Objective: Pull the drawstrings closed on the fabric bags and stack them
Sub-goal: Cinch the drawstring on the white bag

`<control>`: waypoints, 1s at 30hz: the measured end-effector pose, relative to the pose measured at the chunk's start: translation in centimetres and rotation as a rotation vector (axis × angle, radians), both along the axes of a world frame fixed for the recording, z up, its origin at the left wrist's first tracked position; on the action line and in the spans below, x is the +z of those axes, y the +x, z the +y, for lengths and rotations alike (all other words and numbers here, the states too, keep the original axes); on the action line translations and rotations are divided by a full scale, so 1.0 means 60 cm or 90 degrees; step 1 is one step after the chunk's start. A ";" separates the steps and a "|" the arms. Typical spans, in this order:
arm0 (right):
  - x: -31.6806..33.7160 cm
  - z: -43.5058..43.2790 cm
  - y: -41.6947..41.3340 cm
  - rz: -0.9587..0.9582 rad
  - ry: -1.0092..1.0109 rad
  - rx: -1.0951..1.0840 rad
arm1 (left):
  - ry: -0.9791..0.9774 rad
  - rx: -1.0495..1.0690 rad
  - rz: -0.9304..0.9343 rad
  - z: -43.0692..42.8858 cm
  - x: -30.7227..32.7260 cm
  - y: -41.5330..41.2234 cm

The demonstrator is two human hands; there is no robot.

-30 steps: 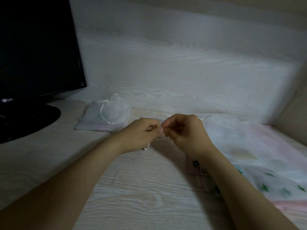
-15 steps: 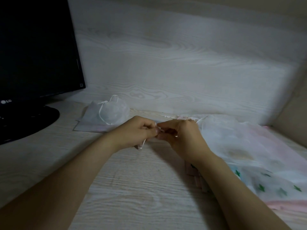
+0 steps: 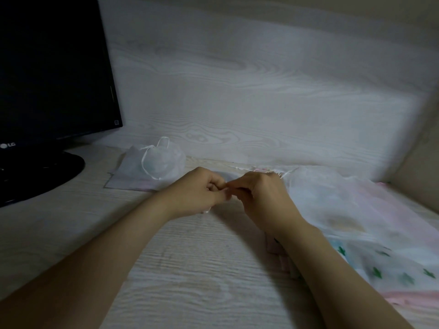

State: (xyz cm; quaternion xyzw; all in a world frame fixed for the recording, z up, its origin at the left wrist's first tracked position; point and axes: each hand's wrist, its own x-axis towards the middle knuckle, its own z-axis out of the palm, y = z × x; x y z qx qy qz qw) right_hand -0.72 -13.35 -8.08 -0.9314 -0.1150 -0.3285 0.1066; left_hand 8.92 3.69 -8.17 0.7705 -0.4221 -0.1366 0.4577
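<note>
A sheer white fabric bag (image 3: 332, 205) with faint pink and green prints lies spread over the right of the table. At its left edge my left hand (image 3: 197, 193) and my right hand (image 3: 259, 198) meet, fingers curled, pinching a thin white drawstring (image 3: 206, 211) whose end dangles below my left hand. My hands hide the bag's mouth. A second white bag (image 3: 154, 167), gathered, with its looped white string on top, sits at the back left.
A black monitor (image 3: 52, 72) on a round black stand (image 3: 35, 174) fills the left. A pale wood-grain wall panel (image 3: 261, 103) rises behind the table (image 3: 190, 281). A beige side panel (image 3: 422, 167) closes off the right.
Both hands have drifted slightly left and stayed pinched together on the drawstring. The view shifted a little. The gathered bag at the back has not moved.
</note>
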 end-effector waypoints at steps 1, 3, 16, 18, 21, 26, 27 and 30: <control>-0.002 -0.001 0.003 0.012 -0.034 -0.017 | -0.002 0.007 -0.017 -0.001 -0.002 0.002; -0.009 -0.001 0.010 0.042 -0.082 -0.056 | -0.012 0.034 -0.051 -0.003 -0.008 0.007; -0.009 0.015 0.019 0.011 0.073 -0.133 | -0.132 0.241 -0.249 -0.030 -0.009 -0.012; -0.010 0.017 0.020 -0.010 0.076 -0.139 | -0.132 0.245 -0.274 -0.030 -0.011 -0.011; -0.018 0.021 0.023 -0.033 0.095 -0.154 | -0.092 0.246 -0.344 -0.028 -0.015 -0.011; -0.021 0.022 0.027 0.011 0.269 -0.133 | -0.060 0.256 -0.414 -0.032 -0.020 -0.006; -0.020 0.022 0.027 0.042 0.303 -0.118 | -0.061 0.258 -0.411 -0.032 -0.021 -0.003; -0.018 0.019 0.025 0.131 0.477 -0.074 | -0.073 0.236 -0.388 -0.036 -0.024 0.003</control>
